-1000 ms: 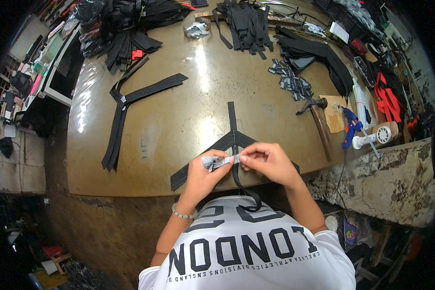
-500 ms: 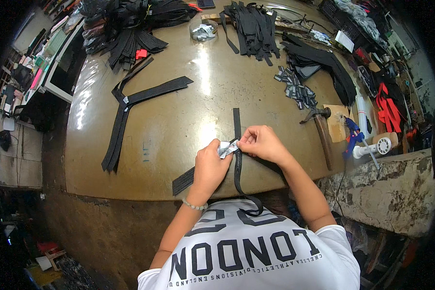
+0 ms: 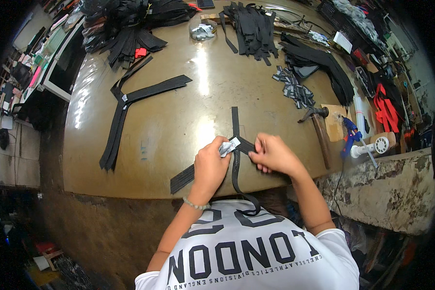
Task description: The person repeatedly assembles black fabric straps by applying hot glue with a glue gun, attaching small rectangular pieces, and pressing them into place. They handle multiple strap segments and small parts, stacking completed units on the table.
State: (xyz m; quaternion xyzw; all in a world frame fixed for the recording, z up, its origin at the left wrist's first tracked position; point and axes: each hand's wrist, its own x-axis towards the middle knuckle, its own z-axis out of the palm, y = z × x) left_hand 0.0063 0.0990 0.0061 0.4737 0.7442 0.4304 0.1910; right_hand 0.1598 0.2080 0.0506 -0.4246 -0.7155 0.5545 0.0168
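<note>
Black webbing straps meet in a Y near the table's front edge, one arm (image 3: 235,118) pointing away from me and another (image 3: 182,179) slanting to the lower left. My left hand (image 3: 211,162) is closed on a small bunch of white labels (image 3: 226,148). One white label (image 3: 235,141) lies over the junction of the straps. My right hand (image 3: 274,155) is curled round the right-hand strap (image 3: 246,145), thumb against its edge; the strap's far end is hidden under the hand. A narrow black strip (image 3: 237,179) hangs from the junction over the table edge onto my shirt.
A finished-looking Y of black straps (image 3: 115,133) lies at left. Strap bundles (image 3: 251,31) and a clear tub (image 3: 203,31) stand at the back. To the right are small tags (image 3: 295,89), a hammer (image 3: 321,137), a blue glue gun (image 3: 353,133) and a white fan (image 3: 372,147).
My right hand has moved from the label at the junction rightward and slightly down to the right-hand strap. The label now lies flat there. My left hand stays put.
</note>
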